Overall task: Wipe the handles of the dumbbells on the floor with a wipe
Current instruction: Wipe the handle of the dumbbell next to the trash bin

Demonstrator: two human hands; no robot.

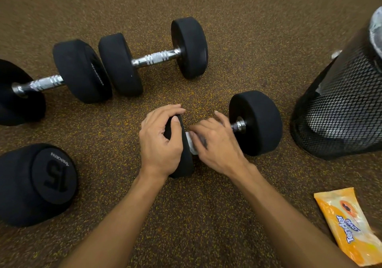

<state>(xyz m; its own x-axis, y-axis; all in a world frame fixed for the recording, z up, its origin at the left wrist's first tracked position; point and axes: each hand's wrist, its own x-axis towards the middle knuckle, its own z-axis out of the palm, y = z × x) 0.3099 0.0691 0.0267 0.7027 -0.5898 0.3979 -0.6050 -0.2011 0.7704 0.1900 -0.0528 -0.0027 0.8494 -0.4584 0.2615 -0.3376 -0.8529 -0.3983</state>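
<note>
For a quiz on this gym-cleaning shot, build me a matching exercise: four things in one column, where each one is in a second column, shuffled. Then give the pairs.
Things
1. wipe
2. wipes packet
3. black mesh bin
4. dumbbell marked 15

Places
A. lower left, end face toward the camera
B. flat on the floor, lower right corner
C. on the near dumbbell, at its handle, under the right hand
D. right edge, past the near dumbbell

Pairs: 1-C, 2-B, 3-D, 4-A
</note>
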